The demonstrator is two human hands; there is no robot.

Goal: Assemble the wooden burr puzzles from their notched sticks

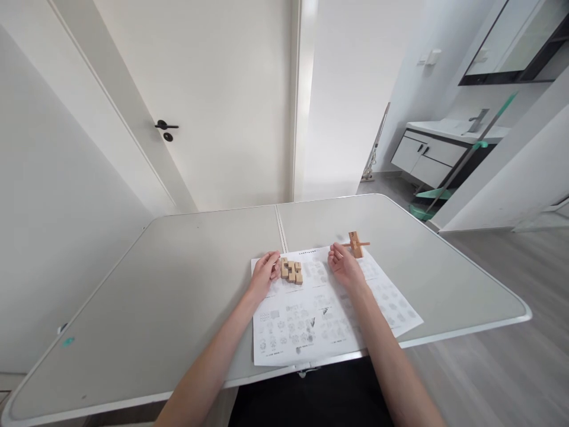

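Observation:
A cluster of small light wooden puzzle blocks [291, 271] lies on a printed sheet of paper [284, 350]. My left hand [265, 274] rests at its left side, fingers loosely curled and fingertips close to the nearest block; whether they touch it I cannot tell. My right hand [345, 268] rests on the paper to the right of the blocks, its fingers half bent and nothing visible in them. Just beyond that hand sits a darker wooden interlocking puzzle [355, 244] with crossing bars and a dark mark on top. Its left side is partly behind my fingers.
The paper shows rows of grey printed diagrams and reaches the front edge of a grey folding table [178, 296]. A seam crosses the tabletop. Behind are a white door [231, 107] and, at right, a sink cabinet [427, 154] with a green broom [480, 144].

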